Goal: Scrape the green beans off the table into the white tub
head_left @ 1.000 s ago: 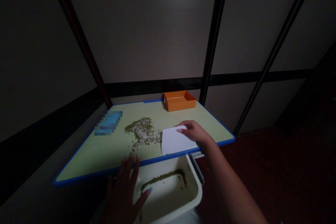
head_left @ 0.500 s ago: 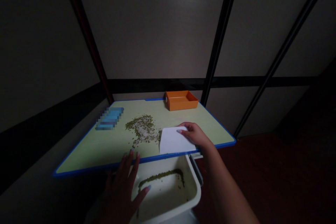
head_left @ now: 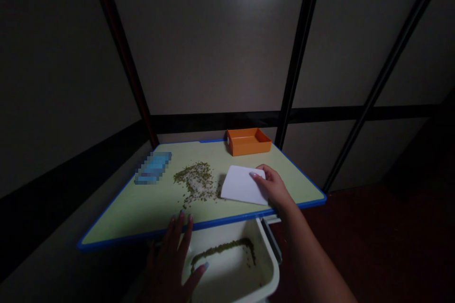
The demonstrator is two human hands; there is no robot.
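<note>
A pile of small green grains (head_left: 195, 181) lies scattered in the middle of a pale green table with a blue rim (head_left: 135, 199). My right hand (head_left: 275, 188) grips a white flat scraper card (head_left: 241, 184), set on the table just right of the grains. My left hand (head_left: 174, 255) holds the rim of a white bin (head_left: 263, 270) under the table's near edge, thumb inside, fingers spread up toward the blue rim. A strip of the green grains (head_left: 222, 249) lies inside the bin.
An orange tray (head_left: 248, 141) stands at the table's far edge. A blurred blue object (head_left: 153, 167) lies at the far left. Dark posts (head_left: 295, 75) rise behind the table against grey wall panels. The floor at right is dark red.
My right hand has carried the scraper card away from the near edge, farther onto the table beside the grains. My left hand stays on the bin's rim.
</note>
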